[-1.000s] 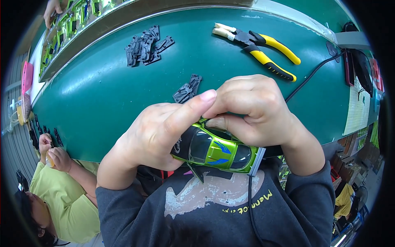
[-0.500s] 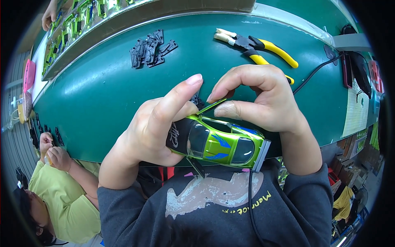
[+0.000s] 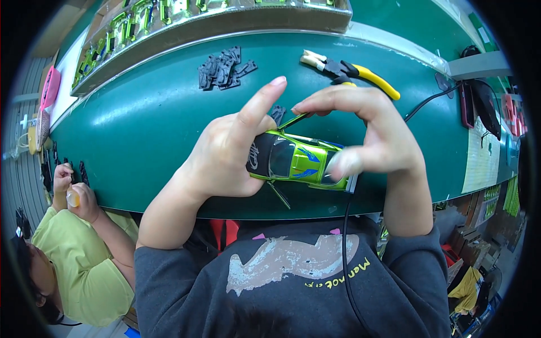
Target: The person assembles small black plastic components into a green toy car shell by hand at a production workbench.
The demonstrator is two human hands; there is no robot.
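Observation:
A green toy car (image 3: 302,163) with blue flashes and a black bonnet is held above the table edge. My left hand (image 3: 225,155) grips it by the bonnet end, thumb below and forefinger pointing away. Both car doors stand swung out: the far door (image 3: 293,121) and the near door (image 3: 280,195). My right hand (image 3: 383,132) arches over the rear, its fingertips at the far door's tip. Its thumb, smeared by motion, is spread apart from the fingers over the rear window. Small dark plastic parts (image 3: 278,114) lie just beyond my left hand.
On the green table (image 3: 141,146) lie a pile of black plastic parts (image 3: 217,72) and yellow-handled pliers (image 3: 338,69). A long box (image 3: 225,25) of green car pieces runs along the back. To the left, another person (image 3: 90,248) works with both hands. A black cable (image 3: 428,104) crosses the right side.
Both hands and the toy car have shifted away from my body, further over the table. My right thumb has left the far door and swung over the car's rear.

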